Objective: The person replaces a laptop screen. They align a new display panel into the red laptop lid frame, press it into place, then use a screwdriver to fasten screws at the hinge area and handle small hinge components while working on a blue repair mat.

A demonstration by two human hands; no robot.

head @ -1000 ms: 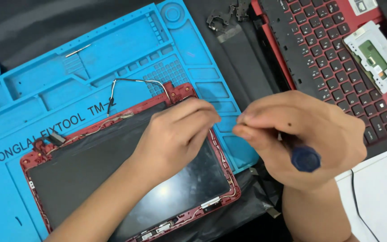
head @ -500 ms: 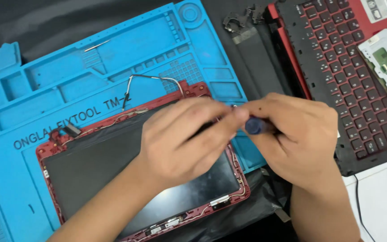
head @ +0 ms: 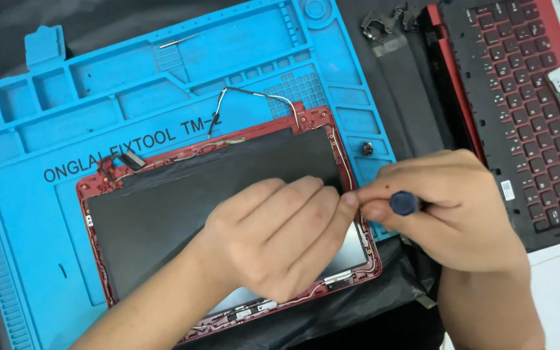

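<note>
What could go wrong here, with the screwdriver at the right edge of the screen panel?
1. The screwdriver in the right hand points at the red lid's right edge; a slip might scratch the dark panel.
2. The left hand presses flat on that panel, which could strain it.
3. The small loose part on the blue mat lies close by and could get knocked away.

The screwdriver (head: 404, 203) tip is hidden behind the left hand (head: 280, 240), which also covers part of the screen (head: 183, 194). The keyboard (head: 520, 97) is cut off by the right edge.
</note>
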